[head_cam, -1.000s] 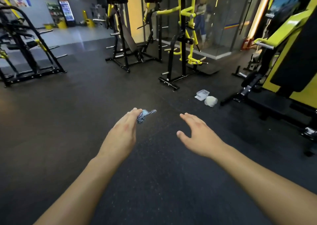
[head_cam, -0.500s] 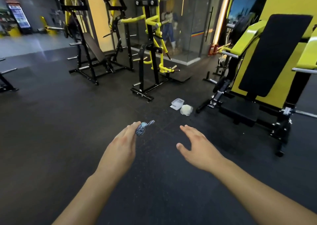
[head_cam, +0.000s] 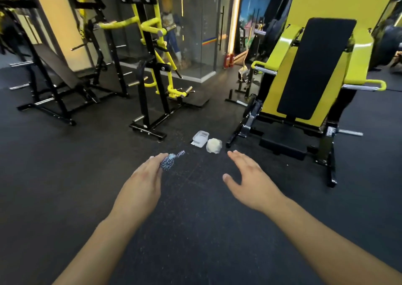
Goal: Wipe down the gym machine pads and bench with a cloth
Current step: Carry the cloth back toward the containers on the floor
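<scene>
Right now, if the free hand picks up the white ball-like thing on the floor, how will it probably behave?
The white bundle looks crumpled and soft, so it is probably light and would squash under the right hand. Its rounded shape may let it roll a little if nudged. It sits right beside the clear container, which a push might shift.

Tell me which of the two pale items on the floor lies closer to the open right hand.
The round whitish wad, just beyond the right hand; the clear plastic container sits beside it, farther left.
</scene>
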A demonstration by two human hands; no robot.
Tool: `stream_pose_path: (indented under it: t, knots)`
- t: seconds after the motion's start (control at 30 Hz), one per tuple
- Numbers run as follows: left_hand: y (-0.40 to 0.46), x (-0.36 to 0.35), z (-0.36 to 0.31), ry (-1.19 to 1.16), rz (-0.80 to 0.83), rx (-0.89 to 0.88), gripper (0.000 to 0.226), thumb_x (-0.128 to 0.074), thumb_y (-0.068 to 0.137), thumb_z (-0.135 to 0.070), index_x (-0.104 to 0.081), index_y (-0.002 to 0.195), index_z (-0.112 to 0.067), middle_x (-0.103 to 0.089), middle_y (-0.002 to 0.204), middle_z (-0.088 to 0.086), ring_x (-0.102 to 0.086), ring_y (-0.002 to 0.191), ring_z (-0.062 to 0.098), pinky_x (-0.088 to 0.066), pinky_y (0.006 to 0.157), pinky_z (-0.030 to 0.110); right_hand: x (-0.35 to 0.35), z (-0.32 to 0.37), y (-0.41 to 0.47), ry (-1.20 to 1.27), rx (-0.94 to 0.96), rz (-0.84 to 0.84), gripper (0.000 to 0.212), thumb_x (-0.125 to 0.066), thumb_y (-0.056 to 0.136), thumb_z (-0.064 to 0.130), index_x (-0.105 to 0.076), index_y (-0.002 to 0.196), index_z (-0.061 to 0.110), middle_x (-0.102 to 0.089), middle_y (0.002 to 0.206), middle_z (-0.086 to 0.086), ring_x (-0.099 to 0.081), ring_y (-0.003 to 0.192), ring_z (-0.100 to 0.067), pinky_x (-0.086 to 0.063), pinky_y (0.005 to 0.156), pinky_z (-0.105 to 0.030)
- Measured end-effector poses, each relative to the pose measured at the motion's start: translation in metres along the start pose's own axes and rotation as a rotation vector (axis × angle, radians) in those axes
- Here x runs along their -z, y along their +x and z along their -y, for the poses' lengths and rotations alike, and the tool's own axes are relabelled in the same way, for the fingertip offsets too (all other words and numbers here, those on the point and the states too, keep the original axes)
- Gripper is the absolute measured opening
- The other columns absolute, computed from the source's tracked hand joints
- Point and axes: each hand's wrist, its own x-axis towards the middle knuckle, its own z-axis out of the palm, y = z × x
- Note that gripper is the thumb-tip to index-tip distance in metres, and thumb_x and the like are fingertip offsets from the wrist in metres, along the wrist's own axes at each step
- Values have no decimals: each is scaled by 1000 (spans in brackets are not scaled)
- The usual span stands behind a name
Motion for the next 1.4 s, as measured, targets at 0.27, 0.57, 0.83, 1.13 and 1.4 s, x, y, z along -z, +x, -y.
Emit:
stream_pose_path:
  t: [0.27, 0.57, 0.83, 1.13, 1.4]
  knots:
    - [139, -55, 40, 116, 55, -118, 42, -42, 108, -16, -47, 147, -28, -52, 151, -8, -35, 150, 16, -35, 115, 31, -11, -13, 110, -90, -69, -4, 74, -46, 101, 55, -10, 162, 35, -8, 170, 13, -2, 156, -8, -11, 126, -32]
    - [318, -138, 69, 220, 67, -169, 46, -48, 104, -8, -48, 146, -27, -55, 149, -6, -38, 149, 17, -38, 115, 33, -25, -93, 282, -97, -98, 8, 79, -44, 100, 61, -1, 162, 38, 3, 169, 17, 7, 155, -6, -6, 127, -32]
    - [482, -178, 94, 259, 69, -132, 51, -47, 103, -6, -44, 149, -31, -51, 153, -9, -34, 150, 14, -33, 116, 27, -22, -147, 463, -21, -90, 59, 80, -47, 99, 59, -4, 162, 35, 2, 169, 17, 5, 156, -6, -7, 125, -31]
    - [656, -249, 137, 206, 84, -153, 51, -44, 104, -6, -42, 150, -29, -44, 159, -6, -31, 151, 12, -30, 120, 27, -40, -201, 657, -34, -118, 105, 78, -49, 101, 54, -7, 163, 32, -3, 170, 12, 1, 156, -10, -5, 122, -27]
    - [846, -356, 187, 108, 175, -227, 55, -48, 102, -4, -42, 152, -25, -41, 161, -3, -33, 151, 15, -32, 121, 30, -53, -252, 817, -42, -237, 109, 76, -46, 102, 54, -5, 163, 33, -3, 170, 13, 1, 156, -9, -4, 123, -27]
